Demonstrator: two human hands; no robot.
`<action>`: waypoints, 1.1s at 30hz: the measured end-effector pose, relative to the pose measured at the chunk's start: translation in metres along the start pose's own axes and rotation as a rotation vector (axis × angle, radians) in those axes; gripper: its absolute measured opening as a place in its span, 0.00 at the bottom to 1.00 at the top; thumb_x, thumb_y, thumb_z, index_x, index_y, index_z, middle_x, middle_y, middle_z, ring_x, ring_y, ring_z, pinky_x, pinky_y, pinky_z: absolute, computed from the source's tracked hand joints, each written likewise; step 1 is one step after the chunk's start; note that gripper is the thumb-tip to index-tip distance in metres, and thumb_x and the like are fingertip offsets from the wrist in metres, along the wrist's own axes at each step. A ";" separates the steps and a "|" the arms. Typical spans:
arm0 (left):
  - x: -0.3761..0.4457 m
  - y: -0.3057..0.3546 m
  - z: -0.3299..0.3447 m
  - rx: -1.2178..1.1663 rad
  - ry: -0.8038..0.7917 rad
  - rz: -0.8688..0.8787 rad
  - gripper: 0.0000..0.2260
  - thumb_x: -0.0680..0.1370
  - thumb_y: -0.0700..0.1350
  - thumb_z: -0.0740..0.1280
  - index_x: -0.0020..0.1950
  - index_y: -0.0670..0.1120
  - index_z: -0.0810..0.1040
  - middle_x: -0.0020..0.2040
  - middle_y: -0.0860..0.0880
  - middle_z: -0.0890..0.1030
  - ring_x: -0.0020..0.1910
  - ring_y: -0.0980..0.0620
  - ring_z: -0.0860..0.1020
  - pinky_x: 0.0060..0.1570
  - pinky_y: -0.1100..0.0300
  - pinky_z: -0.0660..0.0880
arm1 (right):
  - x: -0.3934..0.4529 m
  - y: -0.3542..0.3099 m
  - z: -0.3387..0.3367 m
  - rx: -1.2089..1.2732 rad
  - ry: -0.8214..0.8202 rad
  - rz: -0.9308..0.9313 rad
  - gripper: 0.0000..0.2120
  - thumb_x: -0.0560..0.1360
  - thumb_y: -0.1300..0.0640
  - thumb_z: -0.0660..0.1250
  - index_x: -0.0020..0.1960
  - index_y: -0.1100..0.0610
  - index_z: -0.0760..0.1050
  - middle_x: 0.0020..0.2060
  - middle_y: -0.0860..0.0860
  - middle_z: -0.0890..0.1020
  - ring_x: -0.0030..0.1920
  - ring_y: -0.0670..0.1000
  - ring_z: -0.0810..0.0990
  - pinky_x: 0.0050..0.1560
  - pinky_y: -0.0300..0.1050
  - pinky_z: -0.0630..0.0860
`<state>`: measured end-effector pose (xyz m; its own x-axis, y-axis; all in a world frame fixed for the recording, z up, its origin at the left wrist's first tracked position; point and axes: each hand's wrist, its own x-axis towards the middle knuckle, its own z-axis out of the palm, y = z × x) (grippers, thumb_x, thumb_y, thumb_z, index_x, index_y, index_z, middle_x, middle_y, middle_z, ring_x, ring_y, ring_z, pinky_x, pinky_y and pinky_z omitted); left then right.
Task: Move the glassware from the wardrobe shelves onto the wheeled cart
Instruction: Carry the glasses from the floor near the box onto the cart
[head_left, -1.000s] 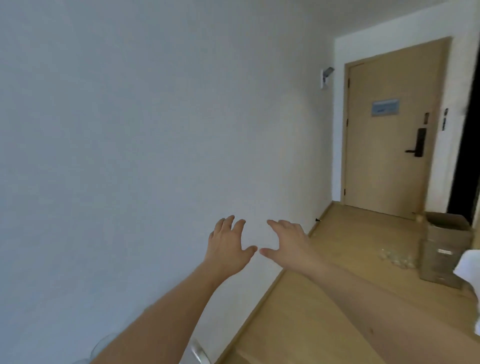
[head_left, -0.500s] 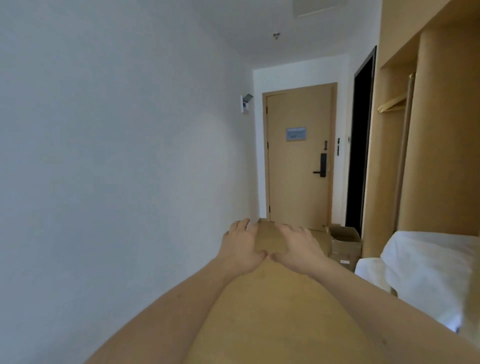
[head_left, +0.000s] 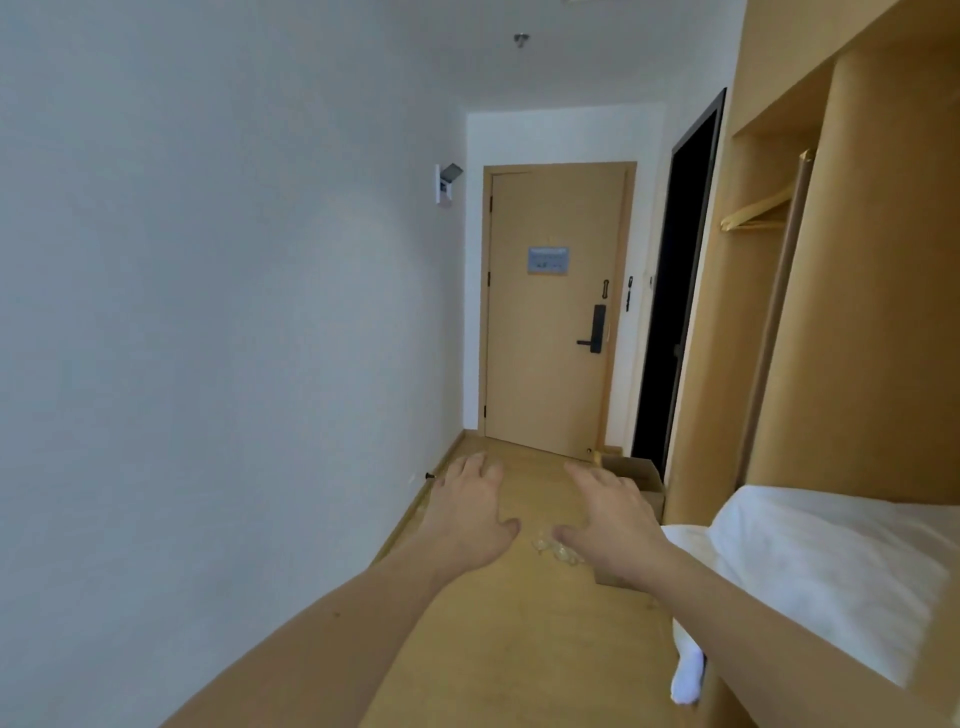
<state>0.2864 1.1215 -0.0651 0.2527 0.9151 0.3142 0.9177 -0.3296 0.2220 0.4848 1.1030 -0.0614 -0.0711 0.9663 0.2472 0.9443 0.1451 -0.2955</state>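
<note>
Both of your hands are out in front of you, palms down and fingers spread, and neither holds anything: the left hand and the right hand hang side by side over the wooden floor, apart from each other. The only glassware you can see is a small cluster of clear glasses standing on the floor just beyond your right hand, partly hidden by it, and just beside the cardboard box. The box sits between those glasses and the room door. To the right of the box rises the wardrobe, open at the front with a wooden hanger on its rail; no glass shows on any part of it in view, and its shelves are mostly out of frame. White bedding lies nearer you than the box, on the right. No wheeled cart is in view, so you cannot judge what already sits on it. With empty hands, a further piece seems left to fetch.
</note>
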 end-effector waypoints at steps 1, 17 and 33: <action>0.008 -0.006 0.005 -0.002 -0.004 0.006 0.34 0.76 0.57 0.69 0.78 0.47 0.63 0.79 0.44 0.60 0.77 0.45 0.57 0.74 0.45 0.62 | 0.008 0.000 0.006 -0.003 -0.004 0.011 0.42 0.74 0.39 0.69 0.81 0.46 0.53 0.77 0.50 0.64 0.75 0.58 0.62 0.71 0.55 0.66; 0.186 -0.134 0.029 -0.144 -0.055 0.139 0.33 0.75 0.57 0.70 0.76 0.46 0.66 0.76 0.42 0.65 0.75 0.41 0.61 0.70 0.43 0.67 | 0.173 -0.046 0.070 -0.073 0.002 0.231 0.43 0.72 0.40 0.71 0.81 0.47 0.56 0.74 0.52 0.69 0.72 0.59 0.66 0.70 0.57 0.69; 0.307 -0.186 0.088 -0.186 -0.154 0.142 0.33 0.78 0.57 0.68 0.79 0.47 0.63 0.80 0.44 0.60 0.78 0.43 0.55 0.73 0.44 0.64 | 0.296 -0.018 0.127 -0.062 -0.023 0.306 0.41 0.75 0.40 0.71 0.81 0.49 0.55 0.75 0.52 0.68 0.73 0.59 0.65 0.71 0.58 0.68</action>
<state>0.2200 1.4841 -0.0910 0.4314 0.8765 0.2139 0.8011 -0.4811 0.3559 0.4064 1.4135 -0.1002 0.2133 0.9678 0.1340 0.9407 -0.1664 -0.2956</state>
